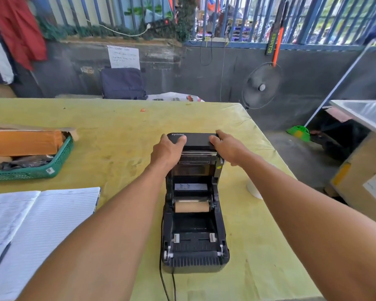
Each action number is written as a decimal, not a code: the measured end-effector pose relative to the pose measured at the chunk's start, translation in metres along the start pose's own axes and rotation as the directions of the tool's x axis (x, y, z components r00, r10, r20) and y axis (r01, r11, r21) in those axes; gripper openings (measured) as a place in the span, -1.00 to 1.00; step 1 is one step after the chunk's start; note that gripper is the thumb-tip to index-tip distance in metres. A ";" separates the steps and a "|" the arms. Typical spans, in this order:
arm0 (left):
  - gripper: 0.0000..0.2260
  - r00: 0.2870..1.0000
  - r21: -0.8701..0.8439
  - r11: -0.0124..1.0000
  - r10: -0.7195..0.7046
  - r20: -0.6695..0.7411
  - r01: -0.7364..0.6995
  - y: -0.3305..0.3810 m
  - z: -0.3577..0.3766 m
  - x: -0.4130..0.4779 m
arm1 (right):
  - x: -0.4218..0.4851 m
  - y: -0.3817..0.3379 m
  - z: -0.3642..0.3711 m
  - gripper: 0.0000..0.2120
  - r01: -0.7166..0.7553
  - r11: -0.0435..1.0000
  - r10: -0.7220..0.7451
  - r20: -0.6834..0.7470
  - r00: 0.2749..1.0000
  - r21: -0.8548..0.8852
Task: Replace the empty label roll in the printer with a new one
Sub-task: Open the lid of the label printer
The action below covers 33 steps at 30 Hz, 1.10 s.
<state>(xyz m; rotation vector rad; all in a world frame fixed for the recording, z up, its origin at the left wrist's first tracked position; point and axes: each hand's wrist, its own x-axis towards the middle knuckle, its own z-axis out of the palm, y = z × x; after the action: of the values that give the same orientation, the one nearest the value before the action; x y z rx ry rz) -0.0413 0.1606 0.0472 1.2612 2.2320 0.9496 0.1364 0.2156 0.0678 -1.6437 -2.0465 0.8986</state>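
Observation:
A black label printer [194, 246] stands on the yellow-green table [117, 137] with its lid [195, 141] swung up and back. Inside its bay lies a bare brown cardboard core [192, 207] on the holder. My left hand [168, 148] grips the lid's left corner, thumb on top. On the opposite corner, my right hand [229, 146] holds the lid the same way. A white label roll [253, 190] stands on the table right of the printer, mostly hidden behind my right forearm.
Two black cables [165, 285] run from the printer toward the near table edge. An open lined notebook [37, 231] lies at the near left. A green basket [33, 170] with cardboard sits at the left. A fan [262, 86] stands beyond the table's far right corner.

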 end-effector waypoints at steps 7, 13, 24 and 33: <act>-0.35 0.999 -0.016 0.999 -0.052 0.016 0.052 0.003 0.007 0.016 | 0.017 0.007 0.010 -0.49 0.008 1.000 -0.008 -0.001 1.000 0.001; -0.35 0.998 -0.044 0.998 -0.055 -0.008 0.055 0.002 0.008 0.013 | 0.014 0.008 0.012 -0.49 0.035 0.999 -0.035 -0.004 0.999 0.033; -0.32 0.997 -0.018 0.999 -0.038 -0.068 0.037 0.000 0.001 -0.012 | -0.020 0.012 0.014 -0.33 -0.019 0.986 0.033 -0.079 0.996 0.168; -0.70 0.984 -0.050 0.995 -0.097 -0.147 0.090 -0.057 -0.004 -0.053 | -0.070 0.071 0.036 -0.74 -0.137 0.989 0.143 -0.156 0.977 0.049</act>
<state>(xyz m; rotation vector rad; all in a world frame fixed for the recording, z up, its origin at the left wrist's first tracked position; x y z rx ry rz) -0.0504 0.0931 0.0095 1.0883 2.3482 1.0817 0.1834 0.1473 0.0009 -1.7959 -1.8161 0.8176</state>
